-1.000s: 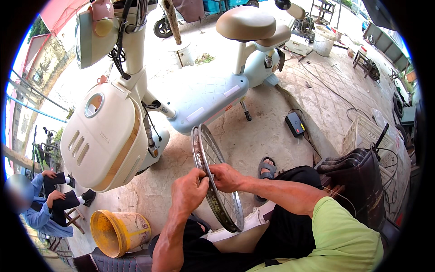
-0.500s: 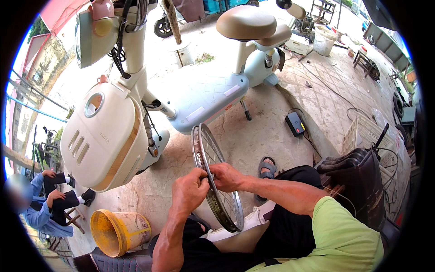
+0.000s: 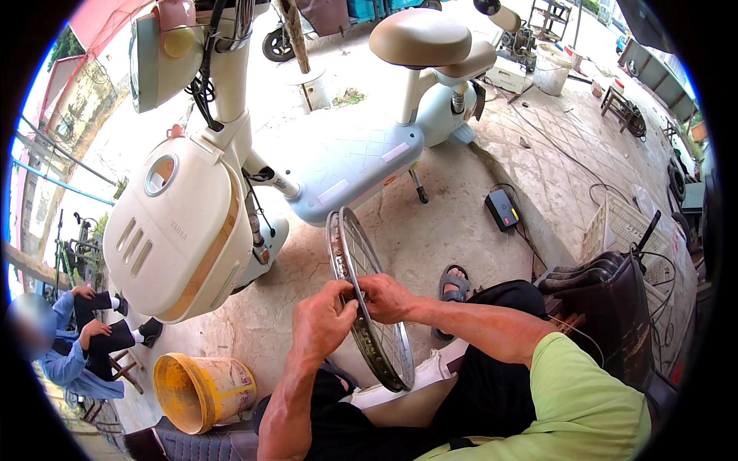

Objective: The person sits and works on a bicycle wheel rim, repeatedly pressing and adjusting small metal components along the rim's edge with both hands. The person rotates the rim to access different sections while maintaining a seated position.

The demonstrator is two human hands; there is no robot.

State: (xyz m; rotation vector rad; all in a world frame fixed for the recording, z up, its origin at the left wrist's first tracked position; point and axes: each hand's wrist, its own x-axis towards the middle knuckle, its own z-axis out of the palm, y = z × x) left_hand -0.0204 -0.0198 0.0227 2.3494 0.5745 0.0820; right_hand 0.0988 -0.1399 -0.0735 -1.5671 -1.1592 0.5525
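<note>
A bare spoked wheel rim (image 3: pixel 374 355) stands nearly upright between my knees, without a tire. Its outer face is dark and worn near the bottom, with spokes on the right side. My left hand (image 3: pixel 324 319) is closed at the rim's left edge, thumb against the outer channel. From the other side my right hand (image 3: pixel 387 298) grips the rim, fingers curled close to my left fingertips. Anything small between the fingertips is hidden. The rim's lower end rests by a pale cloth-like piece (image 3: pixel 411 384) across my lap.
A cream and pale blue electric scooter (image 3: pixel 346 173) stands just ahead. A yellow-stained bucket (image 3: pixel 204 392) lies tipped at the lower left, near a seated person (image 3: pixel 77 346). On the floor to the right are a black charger box (image 3: pixel 502 210) with a cable and a white crate (image 3: pixel 626 230).
My left fingers and thumb have shifted slightly on the rim, and my right hand has edged up a little. The wheel has hardly moved.
</note>
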